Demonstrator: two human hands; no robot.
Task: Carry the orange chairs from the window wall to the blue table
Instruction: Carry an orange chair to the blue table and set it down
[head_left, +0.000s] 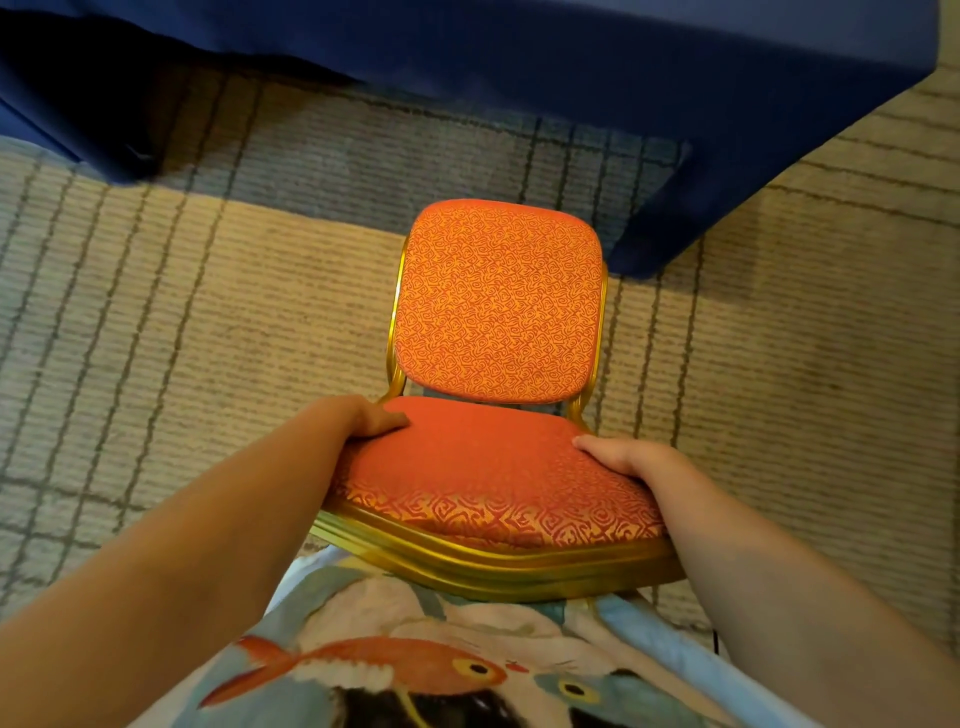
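Note:
An orange patterned chair with a gold metal frame is held in front of my body, its backrest pointing away from me toward the floor. My left hand grips the seat's left edge, thumb on top of the cushion. On the opposite edge my right hand grips the seat the same way. The table draped in blue cloth fills the top of the view, its corner hanging down just beyond the backrest on the right.
Beige and grey striped carpet covers the floor all around. The blue cloth reaches down to the carpet at upper left and right of the chair. My shirt with a fish print shows at the bottom.

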